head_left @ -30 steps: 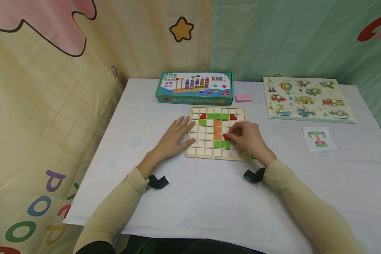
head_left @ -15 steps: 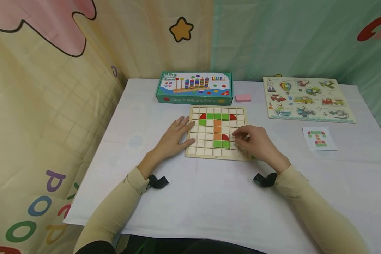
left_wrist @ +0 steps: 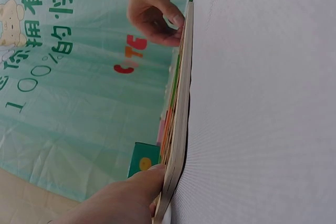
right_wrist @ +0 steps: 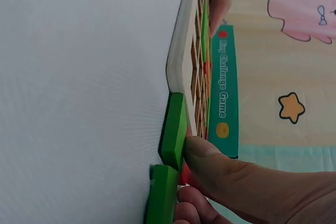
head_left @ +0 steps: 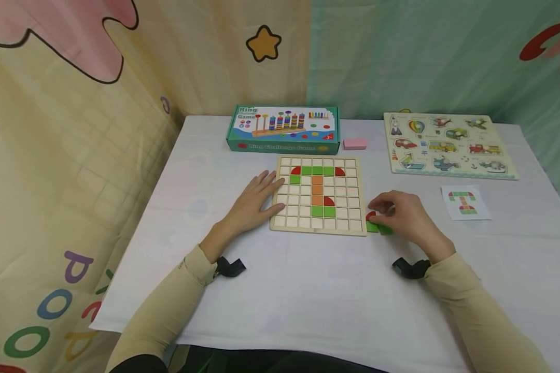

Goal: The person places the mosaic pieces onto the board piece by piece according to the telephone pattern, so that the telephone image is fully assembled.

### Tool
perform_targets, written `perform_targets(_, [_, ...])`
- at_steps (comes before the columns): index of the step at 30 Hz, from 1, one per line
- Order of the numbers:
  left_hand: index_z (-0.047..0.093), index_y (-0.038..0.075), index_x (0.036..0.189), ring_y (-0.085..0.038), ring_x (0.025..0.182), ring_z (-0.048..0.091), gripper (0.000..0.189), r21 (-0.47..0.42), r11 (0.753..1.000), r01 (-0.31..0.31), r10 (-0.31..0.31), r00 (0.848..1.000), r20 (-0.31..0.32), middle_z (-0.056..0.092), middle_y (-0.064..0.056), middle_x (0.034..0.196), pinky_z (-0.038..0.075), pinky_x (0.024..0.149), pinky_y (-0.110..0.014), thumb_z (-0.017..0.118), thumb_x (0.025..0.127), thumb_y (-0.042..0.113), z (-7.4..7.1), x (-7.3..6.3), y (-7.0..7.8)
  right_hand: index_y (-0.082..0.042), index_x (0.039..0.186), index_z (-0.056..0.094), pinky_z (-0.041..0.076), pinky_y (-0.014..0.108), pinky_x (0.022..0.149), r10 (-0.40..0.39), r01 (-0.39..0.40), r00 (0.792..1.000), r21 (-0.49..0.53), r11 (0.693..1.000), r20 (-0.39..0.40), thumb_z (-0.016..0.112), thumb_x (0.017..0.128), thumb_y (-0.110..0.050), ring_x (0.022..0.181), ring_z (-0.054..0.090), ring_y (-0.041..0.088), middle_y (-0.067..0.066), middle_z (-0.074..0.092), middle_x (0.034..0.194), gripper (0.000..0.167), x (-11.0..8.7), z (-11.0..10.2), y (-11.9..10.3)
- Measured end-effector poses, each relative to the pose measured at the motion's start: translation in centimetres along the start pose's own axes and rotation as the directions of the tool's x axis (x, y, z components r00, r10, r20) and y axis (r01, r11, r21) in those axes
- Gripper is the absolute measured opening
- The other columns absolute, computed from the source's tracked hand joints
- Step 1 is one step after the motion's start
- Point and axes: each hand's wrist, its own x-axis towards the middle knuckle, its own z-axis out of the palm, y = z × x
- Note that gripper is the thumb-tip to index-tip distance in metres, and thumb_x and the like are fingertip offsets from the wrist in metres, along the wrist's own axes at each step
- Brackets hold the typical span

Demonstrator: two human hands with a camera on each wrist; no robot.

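A wooden grid board (head_left: 317,231) lies on the white table, with red quarter-round, green square and orange square blocks in some cells. My left hand (head_left: 254,199) rests with spread fingers along its left edge; in the left wrist view the thumb (left_wrist: 149,179) lies on the rim. Just off the board's right edge, my right hand (head_left: 403,215) pinches a red quarter-round block (head_left: 370,215) between thumb and fingers. Two green blocks (right_wrist: 173,129) lie right beside that hand, partly covered by it in the head view. The thumb hides part of the red block (right_wrist: 184,174) in the right wrist view.
Behind the board stand a green ring game box (head_left: 282,147) and a small pink block (head_left: 355,144). A vehicle picture puzzle (head_left: 452,147) lies at the back right. In front of it is a white card (head_left: 466,203) with a coloured pattern.
The right hand has let go of a red quarter-round block in a cell above the green squares. It has moved right, off the board, to the loose blocks. The left hand stays put.
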Motion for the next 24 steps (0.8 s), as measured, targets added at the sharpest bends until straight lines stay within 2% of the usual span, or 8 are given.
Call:
perform_targets(4, [0.035,0.018,0.166,-0.028,0.166,0.009,0.074,0.003,1.0,-0.003,0.003,1.0,0.006,0.021,-0.007,0.177,0.007,0.135,-0.047,0.059,0.104,0.051,0.1,0.1,-0.1,-0.005,0.103,0.078,0.055,0.035,0.077,0.003,-0.003,1.0,-0.01,1.0,0.002,0.084,0.089,-0.011,0.086,0.065,0.023,0.007,0.073,0.09,0.016,0.0,0.1,0.2])
perform_targets(8, [0.036,0.018,0.166,-0.028,0.166,0.009,0.074,0.006,1.0,-0.006,0.006,1.0,0.005,0.021,-0.007,0.176,0.008,0.135,-0.047,0.059,0.104,0.051,0.1,0.1,-0.1,-0.006,0.1,0.078,0.053,0.03,0.074,0.006,-0.006,1.0,-0.012,1.0,0.009,0.085,0.089,-0.01,0.083,0.063,0.021,0.004,0.07,0.086,0.014,0.1,0.1,0.3])
perform_targets(14, [0.036,0.017,0.166,-0.029,0.165,0.01,0.074,0.002,1.0,-0.007,0.007,1.0,0.001,0.022,-0.007,0.176,0.008,0.135,-0.047,0.06,0.104,0.05,0.1,0.1,-0.1,-0.008,0.094,0.079,0.052,0.033,0.075,-0.011,0.011,0.999,-0.01,1.0,0.041,0.086,0.088,-0.01,0.083,0.061,0.021,0.003,0.067,0.084,0.009,0.1,-0.2,0.6])
perform_targets(17, [0.035,0.018,0.166,-0.029,0.166,0.009,0.074,0.0,1.0,-0.003,0.003,1.0,0.003,0.021,-0.007,0.176,0.008,0.135,-0.047,0.059,0.104,0.05,0.2,0.1,0.0,-0.01,0.093,0.079,0.054,0.034,0.076,-0.031,0.031,0.998,-0.007,1.0,0.049,0.085,0.09,-0.012,0.084,0.062,0.02,0.001,0.07,0.086,0.007,0.3,-0.6,0.5])
perform_targets(24, [0.034,0.018,0.167,-0.029,0.166,0.009,0.075,0.005,1.0,0.001,-0.001,1.0,0.004,0.021,-0.007,0.177,0.008,0.135,-0.048,0.059,0.104,0.052,0.0,0.0,-0.1,-0.013,0.097,0.082,0.055,0.033,0.075,-0.055,0.055,0.998,0.007,0.998,0.017,0.082,0.094,-0.017,0.087,0.069,0.02,0.001,0.077,0.089,0.005,2.0,-1.3,-1.1])
